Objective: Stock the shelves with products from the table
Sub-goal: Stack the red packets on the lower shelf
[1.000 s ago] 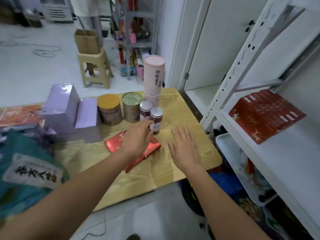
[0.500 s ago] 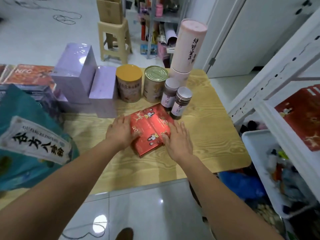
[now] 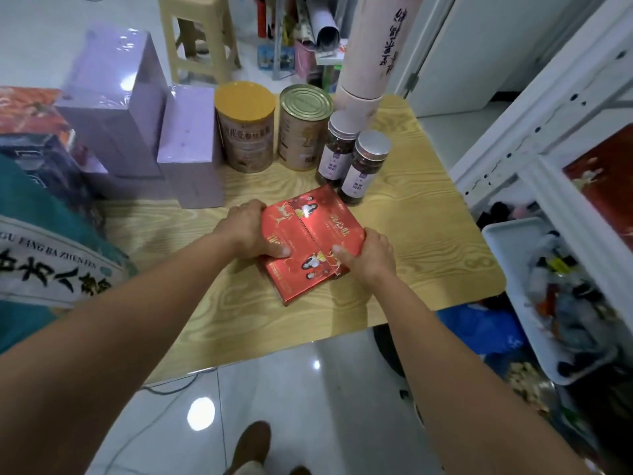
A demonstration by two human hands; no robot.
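Two flat red boxes [image 3: 310, 240] lie side by side on the wooden table [image 3: 428, 241], near its front. My left hand [image 3: 248, 231] grips their left edge, thumb on top. My right hand [image 3: 368, 255] grips their right edge, thumb on top too. Their far end looks slightly raised off the table. The white metal shelf [image 3: 534, 132] stands at the right, with more red boxes [image 3: 606, 180] on it.
Behind the red boxes stand two dark jars [image 3: 356, 162], two round tins [image 3: 274, 128], a tall pink tube [image 3: 376, 46] and purple boxes [image 3: 154, 125]. A teal bag [image 3: 44, 262] lies at the left. A white bin [image 3: 534, 296] of clutter sits under the shelf.
Both hands came together from above the table onto the red boxes and closed on their two sides. The boxes' far end has tilted up a little.
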